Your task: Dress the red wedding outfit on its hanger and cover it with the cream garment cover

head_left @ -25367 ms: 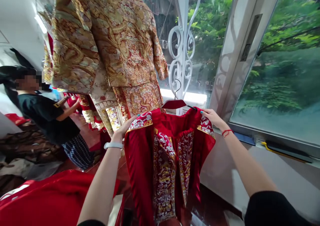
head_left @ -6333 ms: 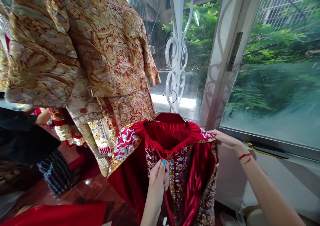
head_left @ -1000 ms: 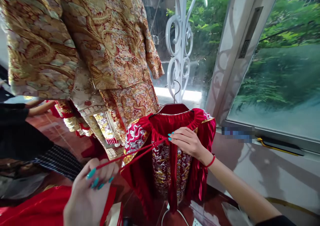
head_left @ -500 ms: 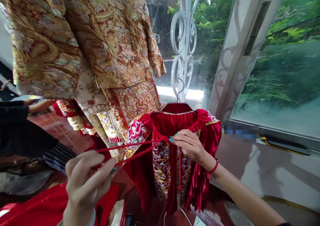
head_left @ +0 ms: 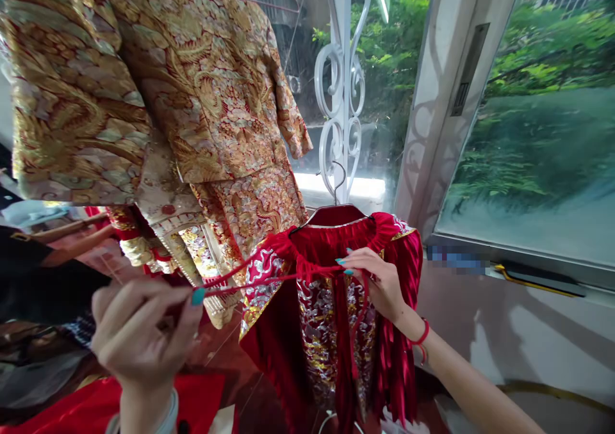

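Note:
A red embroidered garment (head_left: 317,331) with silver and gold patterns hangs on a dark hanger (head_left: 336,214) in front of me. A thin red drawstring (head_left: 259,283) stretches from its gathered neckline toward the left. My left hand (head_left: 144,331), at the lower left and apart from the garment, is closed around the cord between thumb and fingers. My right hand (head_left: 377,280) pinches the cord at the front of the neckline, its fingertips close against the cloth. A loose cord end dangles below the right hand.
Gold embroidered jackets (head_left: 216,88) hang at the upper left. Behind the hanger stands a white scrolled metal post (head_left: 340,88) by the windows. Another person's arm (head_left: 72,239) reaches in at the left. Red cloth (head_left: 96,408) lies at the lower left.
My left hand has moved left, with the cord drawn out between both hands. My right hand has shifted slightly right along the neckline. The camera view has turned a little.

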Demonstrator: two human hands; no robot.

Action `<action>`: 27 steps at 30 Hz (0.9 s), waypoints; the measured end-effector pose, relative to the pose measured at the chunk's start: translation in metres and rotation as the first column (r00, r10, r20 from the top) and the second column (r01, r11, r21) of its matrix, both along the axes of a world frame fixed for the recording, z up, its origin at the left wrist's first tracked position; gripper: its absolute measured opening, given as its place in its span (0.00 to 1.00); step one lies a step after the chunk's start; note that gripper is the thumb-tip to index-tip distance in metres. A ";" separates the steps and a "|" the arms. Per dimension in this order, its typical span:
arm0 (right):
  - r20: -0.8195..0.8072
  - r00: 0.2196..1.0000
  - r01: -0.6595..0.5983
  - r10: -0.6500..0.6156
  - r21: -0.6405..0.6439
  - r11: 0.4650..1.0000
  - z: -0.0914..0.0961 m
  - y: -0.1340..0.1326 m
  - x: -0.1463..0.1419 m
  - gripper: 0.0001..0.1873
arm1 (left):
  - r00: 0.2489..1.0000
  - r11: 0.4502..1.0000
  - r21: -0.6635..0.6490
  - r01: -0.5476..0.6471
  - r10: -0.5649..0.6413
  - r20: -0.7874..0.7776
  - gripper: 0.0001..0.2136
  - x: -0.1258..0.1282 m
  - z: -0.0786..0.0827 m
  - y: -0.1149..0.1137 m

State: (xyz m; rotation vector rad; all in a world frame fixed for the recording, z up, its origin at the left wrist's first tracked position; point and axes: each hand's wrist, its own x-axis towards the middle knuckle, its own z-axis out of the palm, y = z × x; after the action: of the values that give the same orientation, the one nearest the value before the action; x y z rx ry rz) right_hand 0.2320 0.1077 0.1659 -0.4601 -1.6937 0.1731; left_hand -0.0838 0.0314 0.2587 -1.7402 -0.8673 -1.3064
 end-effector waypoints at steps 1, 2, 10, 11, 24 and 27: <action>0.001 0.999 0.044 -0.044 0.006 0.999 -0.004 0.000 0.001 0.11 | 0.998 0.997 -0.074 0.016 -0.011 0.067 0.08 0.002 -0.021 -0.008; 0.002 0.995 0.097 -0.097 0.023 0.995 -0.007 0.001 0.002 0.11 | 0.987 0.985 -0.170 0.031 -0.003 0.162 0.09 0.005 -0.044 -0.017; -0.003 0.956 0.293 -0.294 0.093 0.951 0.021 0.016 0.021 0.10 | 0.732 0.891 -0.431 0.142 0.199 0.652 0.16 0.014 -0.118 -0.048; -0.006 0.944 0.331 -0.331 0.082 0.940 0.022 0.016 0.026 0.10 | 0.721 0.907 -0.401 0.126 0.194 0.665 0.16 0.012 -0.112 -0.046; -0.003 0.995 0.094 -0.097 -0.226 0.970 -0.021 0.039 0.034 0.11 | 0.697 0.748 -0.656 0.101 0.417 0.583 0.17 0.031 -0.178 -0.017; 0.007 0.999 0.046 -0.046 -0.283 0.958 -0.017 0.049 0.031 0.12 | 0.722 0.874 -0.447 -0.188 0.432 0.541 0.11 0.077 -0.152 -0.014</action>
State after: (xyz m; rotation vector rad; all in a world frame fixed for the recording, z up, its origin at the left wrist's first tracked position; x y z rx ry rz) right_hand 0.2629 0.1564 0.1488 -0.7121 -1.6632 0.3848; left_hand -0.0070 0.0171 0.1065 -1.2992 -1.8152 -1.5781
